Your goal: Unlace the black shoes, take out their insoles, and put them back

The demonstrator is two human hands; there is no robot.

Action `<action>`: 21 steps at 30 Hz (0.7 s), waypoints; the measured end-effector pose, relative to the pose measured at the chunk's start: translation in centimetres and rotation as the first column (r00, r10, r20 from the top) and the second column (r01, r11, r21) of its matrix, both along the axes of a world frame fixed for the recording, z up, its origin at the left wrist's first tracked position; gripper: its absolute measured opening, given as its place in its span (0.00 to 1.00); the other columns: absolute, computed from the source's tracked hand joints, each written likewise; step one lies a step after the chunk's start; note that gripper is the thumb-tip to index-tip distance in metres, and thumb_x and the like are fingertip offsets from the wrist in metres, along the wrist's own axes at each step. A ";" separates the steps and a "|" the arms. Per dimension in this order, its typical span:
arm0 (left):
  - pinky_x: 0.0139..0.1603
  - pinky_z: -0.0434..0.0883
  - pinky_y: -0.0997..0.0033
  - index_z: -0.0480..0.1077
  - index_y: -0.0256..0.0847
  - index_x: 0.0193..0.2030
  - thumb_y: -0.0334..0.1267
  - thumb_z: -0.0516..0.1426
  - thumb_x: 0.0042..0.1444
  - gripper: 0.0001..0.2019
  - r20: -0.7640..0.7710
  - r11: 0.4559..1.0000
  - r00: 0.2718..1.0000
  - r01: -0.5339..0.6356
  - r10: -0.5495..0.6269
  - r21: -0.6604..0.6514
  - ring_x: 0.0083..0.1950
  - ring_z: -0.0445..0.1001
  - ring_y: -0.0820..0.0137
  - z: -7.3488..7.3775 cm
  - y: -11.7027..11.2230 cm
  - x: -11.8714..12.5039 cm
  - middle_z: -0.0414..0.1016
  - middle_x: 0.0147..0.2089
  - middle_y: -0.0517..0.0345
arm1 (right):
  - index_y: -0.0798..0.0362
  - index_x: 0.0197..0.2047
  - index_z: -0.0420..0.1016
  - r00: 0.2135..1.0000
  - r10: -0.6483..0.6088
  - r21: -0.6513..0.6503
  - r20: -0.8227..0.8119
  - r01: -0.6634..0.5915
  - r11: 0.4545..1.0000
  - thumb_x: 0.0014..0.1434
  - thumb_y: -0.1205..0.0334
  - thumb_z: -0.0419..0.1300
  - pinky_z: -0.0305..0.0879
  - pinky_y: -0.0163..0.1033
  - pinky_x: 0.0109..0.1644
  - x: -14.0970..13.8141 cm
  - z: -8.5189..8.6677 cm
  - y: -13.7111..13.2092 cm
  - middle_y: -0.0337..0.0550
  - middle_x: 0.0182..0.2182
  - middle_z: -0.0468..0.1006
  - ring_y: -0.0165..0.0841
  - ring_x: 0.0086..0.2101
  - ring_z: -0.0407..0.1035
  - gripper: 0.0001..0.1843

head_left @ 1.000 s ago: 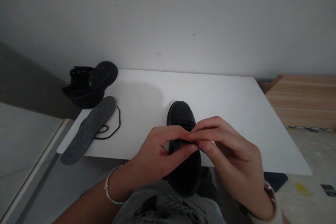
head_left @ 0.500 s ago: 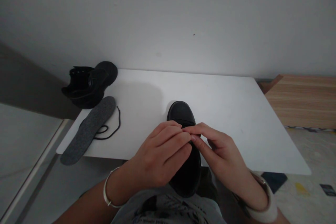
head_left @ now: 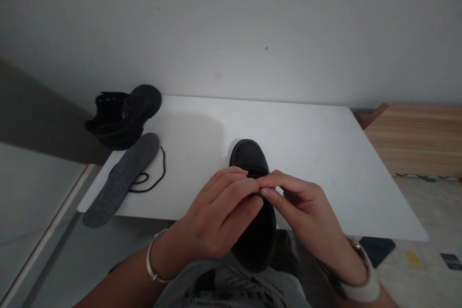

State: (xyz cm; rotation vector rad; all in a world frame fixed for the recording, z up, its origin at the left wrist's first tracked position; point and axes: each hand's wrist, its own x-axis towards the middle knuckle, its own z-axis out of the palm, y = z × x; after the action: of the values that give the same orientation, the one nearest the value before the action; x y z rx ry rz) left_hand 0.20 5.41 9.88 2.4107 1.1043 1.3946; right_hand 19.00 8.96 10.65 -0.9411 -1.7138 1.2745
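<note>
Black leather-like shoe (head_left: 258, 236) at the near edge of a white table (head_left: 306, 139), toe pointing toward the wall (head_left: 231, 24), heel end reaching past the edge and close against a pale printed shirt (head_left: 234, 288), dark opening facing up. Over the middle of it, at the lacing area, two bare hands meeting at the fingertips. Left hand (head_left: 220, 216) from the left side, palm down, fingers curled and bunched over the upper, thumb drawn in close alongside, tips mostly hidden; impossible to tell what, if anything, between them. Right hand (head_left: 306, 197) from the opposite side, forefinger and thumb stretched forward with tips almost together, touching or nearly touching the left fingertips, other fingers folded behind; a small dark sliver beside the thumb, too hidden to name, and a firm grip on it impossible to confirm. Silvery bracelet (head_left: 148, 260) around the left wrist, pale band (head_left: 366, 288) around the right. Well apart, at the table's left end, a black boot (head_left: 139, 110) with a row of eyelets; just nearer, a gray felt-like insole (head_left: 124, 178) lying slantwise, one end past the near edge; beside and partly under it, a looped dark lace (head_left: 165, 166)
</note>
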 end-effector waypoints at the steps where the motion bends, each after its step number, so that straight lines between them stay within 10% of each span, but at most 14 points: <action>1: 0.63 0.73 0.62 0.69 0.38 0.52 0.24 0.58 0.63 0.12 0.028 1.000 1.000 -0.001 0.002 -0.017 0.51 0.75 0.67 -0.1 0.0 0.0 0.79 0.47 0.54 | 0.43 0.44 0.85 1.000 0.001 0.002 0.009 -0.001 1.000 0.64 0.65 0.64 0.75 0.35 0.46 0.0 0.0 0.0 0.36 0.39 0.86 0.30 0.39 0.78 0.09; 21: 0.60 0.75 0.60 0.72 0.42 0.51 0.29 0.63 0.62 0.12 0.128 0.999 0.992 -0.017 0.023 -0.048 0.51 0.76 0.67 -1.4 -0.1 -0.2 0.78 0.44 0.57 | 0.42 0.44 0.82 1.000 -0.014 -0.006 0.002 0.014 1.000 0.65 0.66 0.64 0.72 0.29 0.48 0.5 -0.1 -0.1 0.32 0.40 0.85 0.26 0.42 0.78 0.09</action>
State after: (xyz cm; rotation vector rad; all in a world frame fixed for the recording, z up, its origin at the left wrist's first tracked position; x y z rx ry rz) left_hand 0.01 5.27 8.52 2.2495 1.1191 1.4894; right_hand 19.51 8.83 10.58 -0.9568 -1.7031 1.2701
